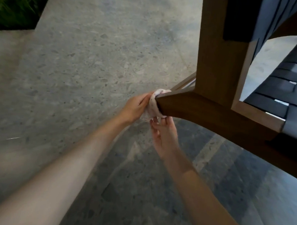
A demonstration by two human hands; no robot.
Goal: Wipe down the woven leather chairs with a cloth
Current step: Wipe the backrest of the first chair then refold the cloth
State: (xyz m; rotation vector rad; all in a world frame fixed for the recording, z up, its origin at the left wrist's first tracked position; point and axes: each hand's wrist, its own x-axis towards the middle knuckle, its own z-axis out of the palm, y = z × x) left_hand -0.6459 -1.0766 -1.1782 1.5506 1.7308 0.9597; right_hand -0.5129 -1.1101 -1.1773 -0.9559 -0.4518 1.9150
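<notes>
L hand [136,108] cups cloth [153,106] over end of a wood rail on the chair [213,72], prob. to rub round the tip; R hand [163,137], fingers straight, props cloth from below so it won't slip; woven seat [272,89] to right

Left and centre: open floor [78,65], free from the upper edge down to the forearms.
Top-left corner: dark planter [15,7] with greenery, blocks that corner only.
Right: chair post [216,55], broad and upright, closes the path rightward.
Lower right: rail [204,112] slants from centre to the right edge; floor free beneath it.
Frame gap: opening between post and woven seat [274,88], floor visible through.
Rail tip: covered by cloth [152,107]; left hand [136,108] grips it, right hand [162,137] touches from below.
</notes>
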